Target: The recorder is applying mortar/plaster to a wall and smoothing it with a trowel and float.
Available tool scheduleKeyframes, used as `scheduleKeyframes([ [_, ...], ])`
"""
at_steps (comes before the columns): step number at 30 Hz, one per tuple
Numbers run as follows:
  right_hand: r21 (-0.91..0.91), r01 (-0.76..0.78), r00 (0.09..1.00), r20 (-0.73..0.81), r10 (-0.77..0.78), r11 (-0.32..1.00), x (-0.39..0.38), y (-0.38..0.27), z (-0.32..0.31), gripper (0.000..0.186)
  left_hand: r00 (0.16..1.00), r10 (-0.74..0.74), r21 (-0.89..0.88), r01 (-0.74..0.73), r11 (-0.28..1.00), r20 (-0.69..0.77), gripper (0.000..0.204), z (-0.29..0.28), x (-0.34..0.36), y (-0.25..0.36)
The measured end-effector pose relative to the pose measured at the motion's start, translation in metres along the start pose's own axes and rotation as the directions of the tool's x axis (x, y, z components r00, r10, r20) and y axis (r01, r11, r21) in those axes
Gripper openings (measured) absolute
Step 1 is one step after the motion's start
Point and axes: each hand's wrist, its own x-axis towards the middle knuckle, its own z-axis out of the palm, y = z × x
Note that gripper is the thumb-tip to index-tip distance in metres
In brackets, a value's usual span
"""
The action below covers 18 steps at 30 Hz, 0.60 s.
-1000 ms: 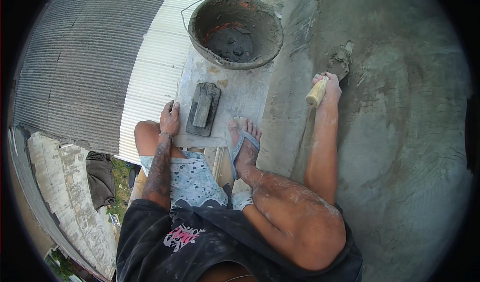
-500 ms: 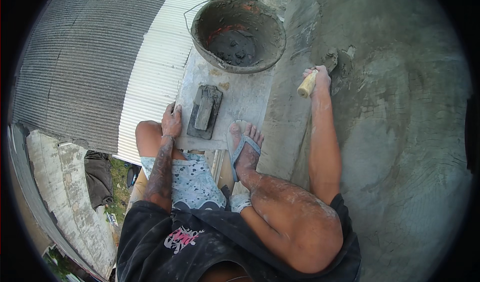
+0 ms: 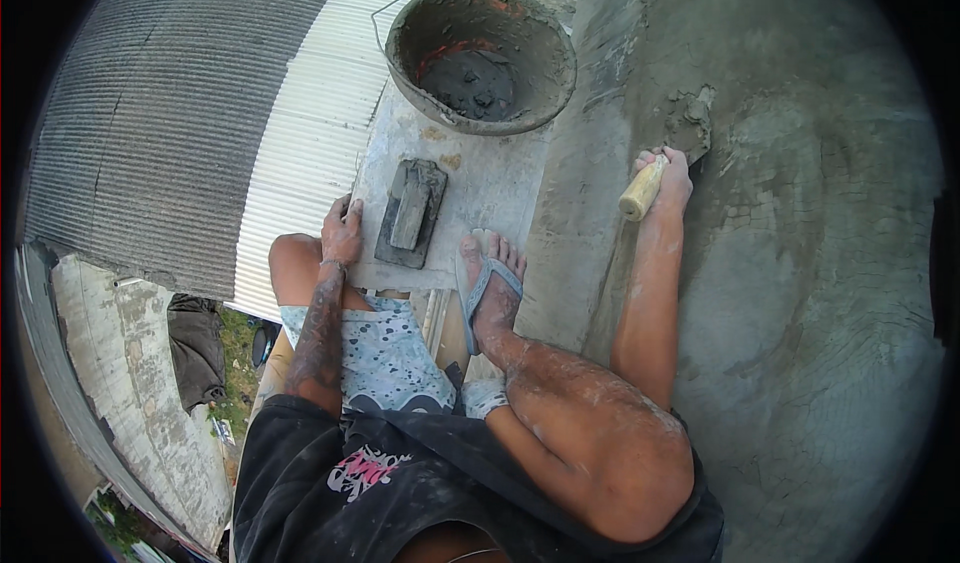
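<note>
At two o'clock, the right hand (image 3: 672,178) has its fingers wrapped round a trowel (image 3: 643,191), against gray cement (image 3: 820,293). At nine, the left hand (image 3: 342,233) bends over a ledge's (image 3: 485,178) edge; I cannot tell whether it grips. Bucket (image 3: 548,63) at twelve, block (image 3: 410,213) at ten; a sandaled foot (image 3: 495,308) stands between block and cement.

Rough, Bumpy and Smooth

We see a trowel handle (image 3: 643,190) that looks like dull, pale wood. The bucket (image 3: 540,63) is rough, crusty and dull, and its loop (image 3: 374,20) looks like thin metal wire. The float (image 3: 411,213) is rough and caked. We find the grey plaster (image 3: 800,263) smooth in places, cracked in others. The shirt (image 3: 295,483) is dusty, dull cloth.
</note>
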Motion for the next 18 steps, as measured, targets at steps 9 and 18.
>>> scheduleKeyframes([
  [9,-0.168,0.112,0.986,-0.101,-0.131,0.979,-0.107,0.029,-0.029,0.016,1.0,-0.014,-0.038,0.013,0.999,-0.007,0.052,0.0,-0.002,0.002],
  [18,-0.035,-0.193,0.952,0.233,0.196,0.981,-0.018,0.04,-0.022,0.015,1.0,0.0,0.04,0.001,0.999,-0.031,0.051,0.003,0.001,-0.004],
])
